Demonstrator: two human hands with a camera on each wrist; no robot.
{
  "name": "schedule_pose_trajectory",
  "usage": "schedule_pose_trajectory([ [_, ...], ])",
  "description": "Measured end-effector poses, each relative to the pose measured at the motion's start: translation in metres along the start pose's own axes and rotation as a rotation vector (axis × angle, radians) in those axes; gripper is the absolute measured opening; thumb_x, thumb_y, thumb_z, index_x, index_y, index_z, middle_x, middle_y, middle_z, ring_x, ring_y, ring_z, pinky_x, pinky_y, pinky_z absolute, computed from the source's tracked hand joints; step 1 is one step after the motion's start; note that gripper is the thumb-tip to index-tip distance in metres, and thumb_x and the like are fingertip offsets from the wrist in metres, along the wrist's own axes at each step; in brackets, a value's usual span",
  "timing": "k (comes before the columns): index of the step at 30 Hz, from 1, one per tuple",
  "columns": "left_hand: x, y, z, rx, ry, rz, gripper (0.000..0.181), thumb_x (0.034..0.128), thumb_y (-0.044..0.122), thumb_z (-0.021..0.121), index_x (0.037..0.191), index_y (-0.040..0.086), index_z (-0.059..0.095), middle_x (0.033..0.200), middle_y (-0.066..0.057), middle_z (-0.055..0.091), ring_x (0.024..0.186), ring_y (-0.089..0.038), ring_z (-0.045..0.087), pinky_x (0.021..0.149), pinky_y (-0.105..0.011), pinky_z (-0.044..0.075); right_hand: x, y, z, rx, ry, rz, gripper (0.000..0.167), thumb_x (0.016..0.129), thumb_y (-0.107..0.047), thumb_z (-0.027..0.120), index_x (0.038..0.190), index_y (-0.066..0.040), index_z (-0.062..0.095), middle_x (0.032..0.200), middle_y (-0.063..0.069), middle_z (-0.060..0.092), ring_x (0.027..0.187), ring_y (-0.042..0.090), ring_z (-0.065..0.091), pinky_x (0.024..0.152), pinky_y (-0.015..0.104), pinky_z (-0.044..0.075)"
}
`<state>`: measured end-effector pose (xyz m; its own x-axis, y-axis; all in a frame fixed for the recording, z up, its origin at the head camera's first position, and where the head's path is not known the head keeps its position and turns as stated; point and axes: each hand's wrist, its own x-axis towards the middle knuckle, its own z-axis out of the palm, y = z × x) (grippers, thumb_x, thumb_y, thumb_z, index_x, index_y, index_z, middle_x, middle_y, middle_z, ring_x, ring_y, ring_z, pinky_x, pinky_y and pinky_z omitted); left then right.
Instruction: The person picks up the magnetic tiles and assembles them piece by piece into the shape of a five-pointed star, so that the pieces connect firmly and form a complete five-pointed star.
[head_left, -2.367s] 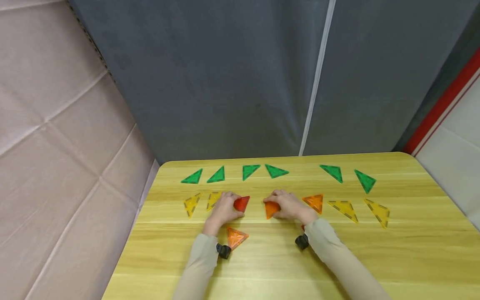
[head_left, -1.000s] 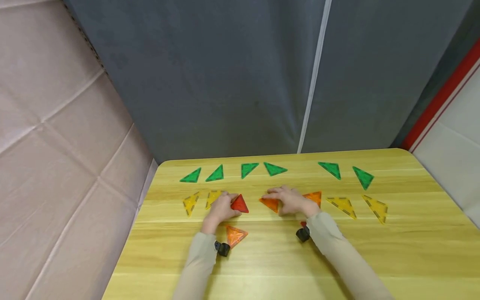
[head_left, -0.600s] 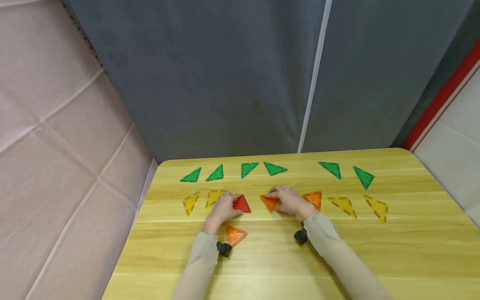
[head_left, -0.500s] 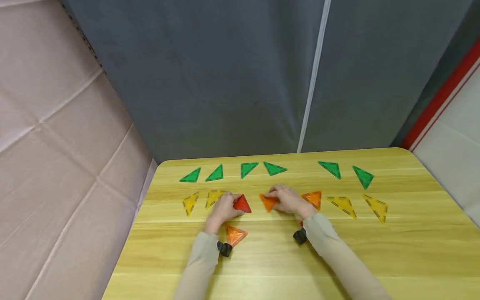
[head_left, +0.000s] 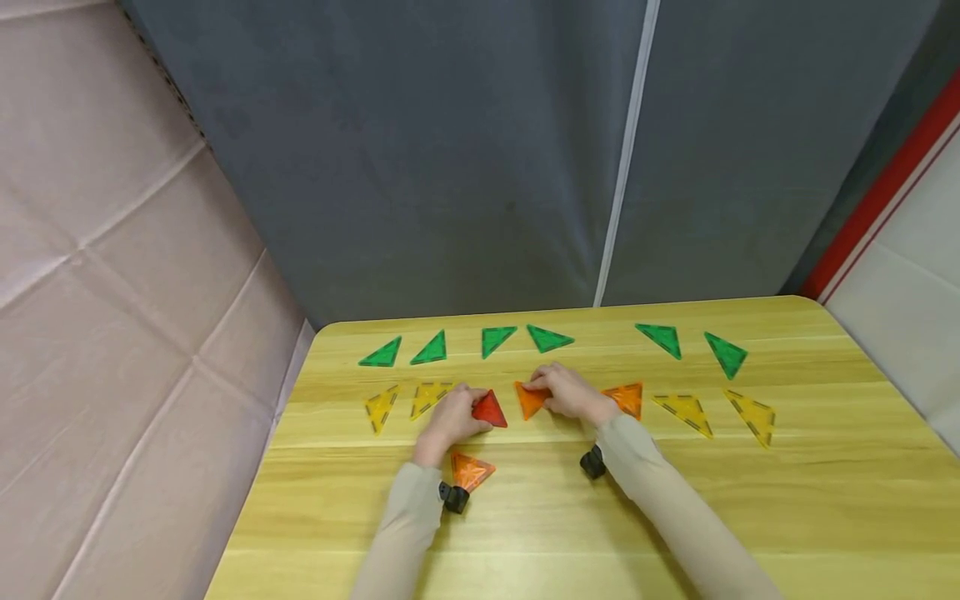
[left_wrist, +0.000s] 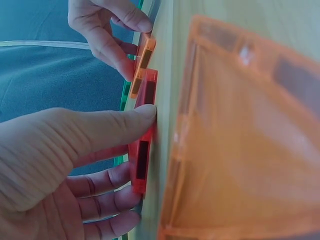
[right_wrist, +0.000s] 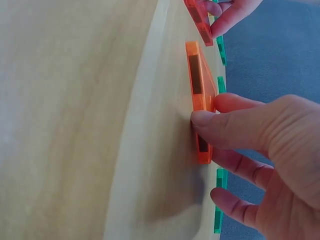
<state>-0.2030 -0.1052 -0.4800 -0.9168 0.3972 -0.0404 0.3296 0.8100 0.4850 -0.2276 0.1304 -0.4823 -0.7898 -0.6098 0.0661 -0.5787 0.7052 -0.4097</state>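
My left hand [head_left: 453, 417] holds a red triangular magnetic tile [head_left: 491, 411] between thumb and fingers, low over the table. Opposite it, my right hand [head_left: 568, 390] pinches an orange triangular magnetic tile [head_left: 528, 402] by its right side. In the head view a small gap separates the two tiles. The left wrist view has my thumb on the edge of the red tile [left_wrist: 143, 160], with the orange tile [left_wrist: 144, 57] just beyond. In the right wrist view the orange tile [right_wrist: 197, 75] stands slightly off the tabletop, its shadow below.
Another orange tile [head_left: 471, 472] lies by the left wrist, and one more orange tile [head_left: 628, 400] right of the right hand. Yellow triangles [head_left: 682, 413] flank both hands. A row of green triangles [head_left: 550, 338] runs along the back of the wooden table [head_left: 540, 533], before a grey curtain [head_left: 450, 167].
My right hand has let its orange tile turn and carried it leftward. My left hand has turned the red tile and shifted slightly right. The gap between the two tiles has narrowed.
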Motion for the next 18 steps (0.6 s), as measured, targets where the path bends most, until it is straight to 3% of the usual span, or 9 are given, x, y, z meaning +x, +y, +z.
schedule_pose_trajectory([
  [7, 0.002, 0.005, 0.002, 0.019, 0.000, -0.006, 0.058, 0.0738, 0.021, 0.080, 0.125, 0.002, 0.060, 0.101, -0.013, 0.057, 0.080, -0.020, 0.052, 0.073, -0.032, 0.045, 0.005, 0.002, -0.003, 0.011, -0.030, -0.012, 0.041, 0.078, 0.007, 0.067, 0.117, -0.005, 0.067, 0.113, 0.010, 0.060, 0.106, 0.031, 0.050, 0.091, 0.047, 0.042],
  [18, 0.008, 0.014, 0.010, 0.035, 0.010, 0.001, 0.053, 0.0740, 0.021, 0.080, 0.120, 0.002, 0.063, 0.095, -0.011, 0.057, 0.076, -0.019, 0.051, 0.071, -0.032, 0.045, 0.017, 0.003, -0.003, -0.008, -0.040, -0.116, 0.042, 0.077, 0.012, 0.062, 0.113, -0.009, 0.070, 0.111, 0.007, 0.062, 0.101, 0.027, 0.052, 0.087, 0.041, 0.045],
])
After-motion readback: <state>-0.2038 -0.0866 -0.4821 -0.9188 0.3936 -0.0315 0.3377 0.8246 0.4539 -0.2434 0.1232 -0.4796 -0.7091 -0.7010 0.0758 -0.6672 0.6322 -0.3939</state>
